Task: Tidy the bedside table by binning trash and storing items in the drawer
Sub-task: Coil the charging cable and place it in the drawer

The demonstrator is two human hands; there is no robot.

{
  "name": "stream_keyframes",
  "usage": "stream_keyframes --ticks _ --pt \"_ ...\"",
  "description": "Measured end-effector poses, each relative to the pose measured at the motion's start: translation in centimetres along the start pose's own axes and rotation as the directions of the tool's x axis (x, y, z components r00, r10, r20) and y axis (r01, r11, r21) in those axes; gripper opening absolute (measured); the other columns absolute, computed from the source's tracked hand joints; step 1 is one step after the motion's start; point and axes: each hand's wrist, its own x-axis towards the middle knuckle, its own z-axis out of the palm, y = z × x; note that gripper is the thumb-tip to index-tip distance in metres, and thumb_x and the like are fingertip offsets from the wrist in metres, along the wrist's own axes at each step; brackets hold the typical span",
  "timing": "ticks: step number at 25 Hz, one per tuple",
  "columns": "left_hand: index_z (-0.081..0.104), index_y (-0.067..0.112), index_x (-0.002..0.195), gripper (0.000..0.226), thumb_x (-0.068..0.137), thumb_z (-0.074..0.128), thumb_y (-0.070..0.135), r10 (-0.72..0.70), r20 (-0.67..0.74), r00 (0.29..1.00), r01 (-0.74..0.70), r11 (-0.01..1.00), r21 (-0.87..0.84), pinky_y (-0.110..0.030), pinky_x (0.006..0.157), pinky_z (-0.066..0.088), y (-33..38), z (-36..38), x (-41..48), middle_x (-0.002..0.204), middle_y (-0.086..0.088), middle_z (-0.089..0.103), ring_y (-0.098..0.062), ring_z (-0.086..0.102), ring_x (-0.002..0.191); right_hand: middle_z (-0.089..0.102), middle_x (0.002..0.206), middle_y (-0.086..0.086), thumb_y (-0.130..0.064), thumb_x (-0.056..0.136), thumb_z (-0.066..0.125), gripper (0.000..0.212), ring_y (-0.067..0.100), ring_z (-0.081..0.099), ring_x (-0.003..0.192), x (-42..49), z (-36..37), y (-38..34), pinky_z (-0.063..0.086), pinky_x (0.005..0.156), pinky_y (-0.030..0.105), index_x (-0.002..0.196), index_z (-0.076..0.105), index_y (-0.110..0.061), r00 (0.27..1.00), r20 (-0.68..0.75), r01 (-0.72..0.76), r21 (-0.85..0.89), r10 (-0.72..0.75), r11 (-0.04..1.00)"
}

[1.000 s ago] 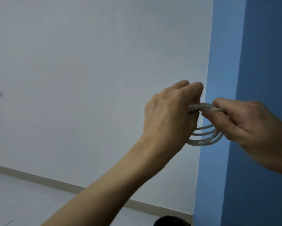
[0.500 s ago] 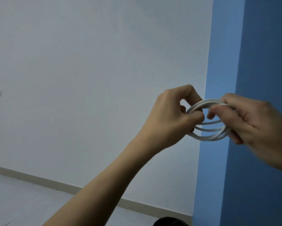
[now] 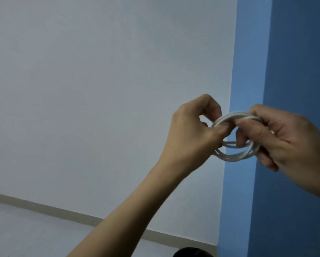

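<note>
A white cable wound into a small coil of several loops is held up in the air in front of me. My left hand pinches the coil's left side between thumb and fingers. My right hand grips the coil's right side, its fingers curled over the top strands. The bedside table, the drawer and the bin are out of view.
A white wall fills the left and middle, and a blue wall corner stands at the right. A pale floor with a skirting board runs along the bottom left. A dark rounded object pokes in at the bottom edge.
My left hand has turned from lying over the coil to pinching its left side. Both hands have dropped slightly, and the coil shows more between them.
</note>
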Motion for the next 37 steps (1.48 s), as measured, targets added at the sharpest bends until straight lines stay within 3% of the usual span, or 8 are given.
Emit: stream_keyframes --ticks 3,9,15,18,22,31,34,37 --pt "0.058 0.009 0.068 0.017 0.079 0.070 0.009 -0.049 0.131 0.990 0.053 0.998 -0.031 -0.014 0.039 0.036 -0.5 -0.2 0.2 0.054 0.009 0.057 -0.005 0.048 0.039 0.047 0.035 -0.005 -0.041 0.079 0.045 0.033 0.005 0.034 0.028 -0.4 0.4 -0.1 0.029 0.032 0.012 0.058 0.051 -0.016 1.000 0.019 -0.013 0.004 0.013 1.000" --pt "0.068 0.023 0.070 0.012 0.080 0.069 0.028 -0.043 0.112 0.993 0.026 0.989 0.148 -0.014 0.048 0.035 -1.1 0.3 0.1 0.045 0.013 0.054 -0.003 0.045 0.046 0.039 0.033 -0.002 -0.043 0.075 0.047 0.035 0.006 0.028 0.030 -0.6 0.4 0.1 0.024 0.032 0.017 0.057 0.049 -0.013 0.997 0.034 -0.066 0.071 0.064 0.995" --pt "0.066 0.004 0.110 0.042 0.087 0.042 0.029 -0.125 0.496 0.859 0.253 0.946 -0.200 -0.030 0.078 0.043 -2.0 -1.6 0.4 0.109 0.005 0.056 -0.011 0.054 0.096 0.040 0.037 -0.002 -0.049 0.077 0.046 0.042 0.007 0.028 0.030 -0.7 -0.3 0.8 0.024 0.032 0.013 0.057 0.045 -0.012 0.998 -0.026 -0.059 0.064 0.060 0.996" --pt "0.067 0.003 0.108 0.030 0.088 0.050 0.018 -0.096 0.432 0.897 0.228 0.937 -0.264 -0.028 0.095 0.043 -2.4 -1.0 -0.2 0.107 0.002 0.053 -0.007 0.052 0.100 0.041 0.034 -0.003 -0.047 0.076 0.043 0.040 0.007 0.029 0.028 -0.6 -0.4 0.8 0.025 0.031 0.013 0.055 0.042 -0.013 0.998 -0.016 -0.061 0.063 0.062 0.996" --pt "0.068 -0.005 0.106 0.025 0.081 0.064 -0.004 -0.040 0.235 0.971 0.123 0.930 -0.346 -0.011 0.073 0.046 -2.6 -0.2 -0.2 0.095 -0.003 0.054 -0.003 0.056 0.083 0.041 0.034 -0.006 -0.039 0.079 0.045 0.037 0.007 0.030 0.029 0.0 -0.3 0.4 0.026 0.032 0.014 0.054 0.039 -0.012 1.000 -0.004 -0.019 0.071 0.019 0.997" --pt "0.067 0.003 0.085 0.031 0.060 0.065 0.021 0.003 0.416 0.909 0.340 0.572 -0.746 -0.022 0.073 0.056 -3.3 -0.7 0.1 0.069 0.002 0.069 -0.010 0.069 0.066 0.036 0.042 -0.008 -0.039 0.076 0.047 0.035 0.008 0.028 0.032 1.1 -0.5 -0.2 0.027 0.035 0.015 0.052 0.044 -0.014 0.994 0.111 -0.021 0.380 -0.024 0.925" --pt "0.068 -0.001 0.078 0.026 0.075 0.059 0.023 -0.014 0.368 0.930 0.302 0.602 -0.739 -0.021 0.070 0.055 -3.2 -0.8 0.3 0.073 0.003 0.070 -0.008 0.066 0.070 0.034 0.045 -0.003 -0.039 0.076 0.047 0.037 0.007 0.027 0.032 1.2 -0.4 -0.1 0.029 0.035 0.013 0.053 0.042 -0.011 0.991 0.126 -0.025 0.443 -0.034 0.896" --pt "0.065 -0.014 0.083 0.026 0.087 0.050 0.007 0.009 0.286 0.958 0.179 0.760 -0.624 -0.019 0.072 0.051 -3.7 -1.4 0.8 0.077 0.005 0.069 -0.008 0.064 0.073 0.035 0.045 -0.004 -0.039 0.077 0.048 0.037 0.007 0.027 0.032 1.4 -0.4 0.3 0.029 0.035 0.013 0.053 0.042 -0.012 0.990 0.138 -0.038 0.451 -0.027 0.892"
